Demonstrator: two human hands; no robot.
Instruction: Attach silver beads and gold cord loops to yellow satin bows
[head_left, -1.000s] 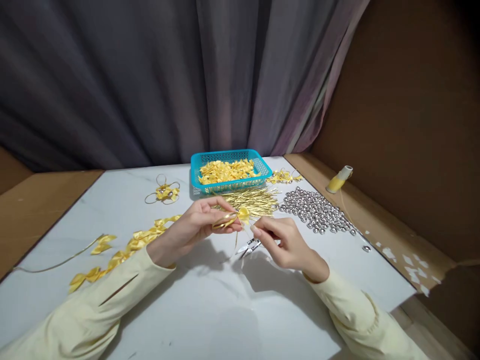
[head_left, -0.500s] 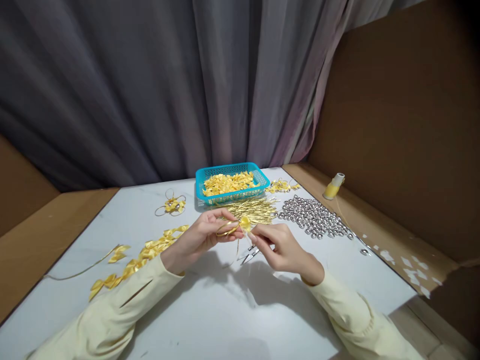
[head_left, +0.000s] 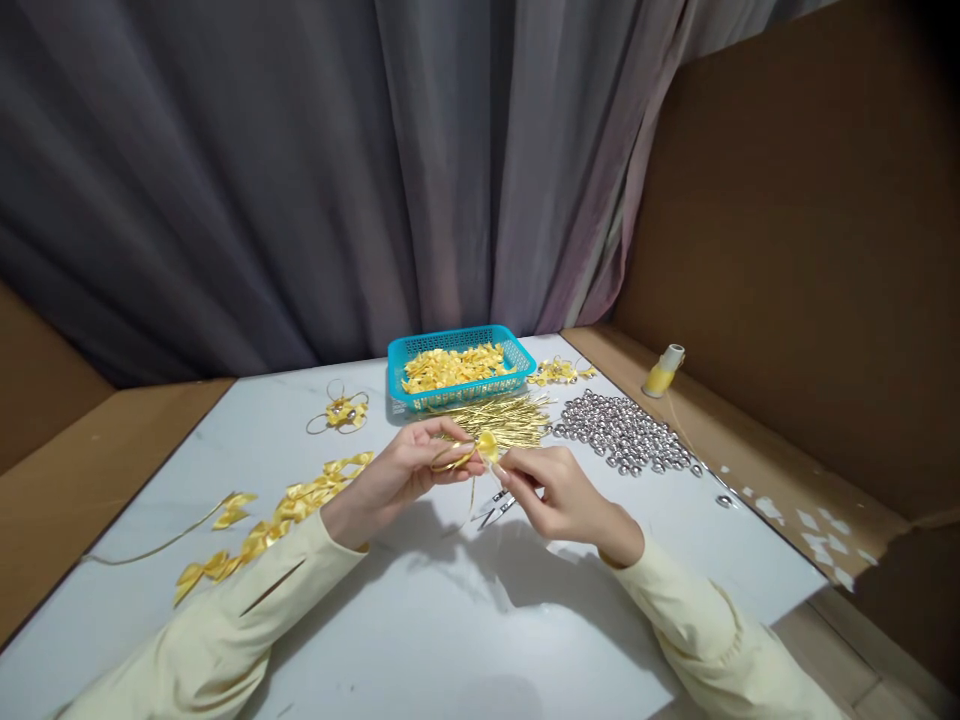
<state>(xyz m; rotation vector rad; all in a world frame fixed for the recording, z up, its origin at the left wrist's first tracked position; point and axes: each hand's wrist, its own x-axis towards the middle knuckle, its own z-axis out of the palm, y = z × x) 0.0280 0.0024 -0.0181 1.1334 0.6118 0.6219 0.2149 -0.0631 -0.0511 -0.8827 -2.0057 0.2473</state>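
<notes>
A yellow satin ribbon bow [head_left: 487, 446] with looped gold cord [head_left: 448, 462] is pinched between the fingers and thumb of my left hand [head_left: 424, 460]. Close beside it on the right, my right hand [head_left: 556, 495] is closed, its thumb and forefinger pinching a thin pale thread by the bow. Below the right fingertips show the blades of small metal scissors [head_left: 495, 508]; whether they are in that hand or on the table I cannot tell. Behind both hands lies a heap of short gold cords [head_left: 502, 420].
A blue basket [head_left: 397, 388] of yellow bows stands at the back. Silver beads [head_left: 622, 430] are heaped right, near a thread spool [head_left: 663, 371]. Yellow bows [head_left: 289, 510] lie left, below a looped cord flower [head_left: 343, 412]. More flowers [head_left: 559, 371] sit beside the basket. Cardboard walls flank the table.
The whole view has shifted slightly. Both hands keep the same hold on the bow and thread, with hardly any movement.
</notes>
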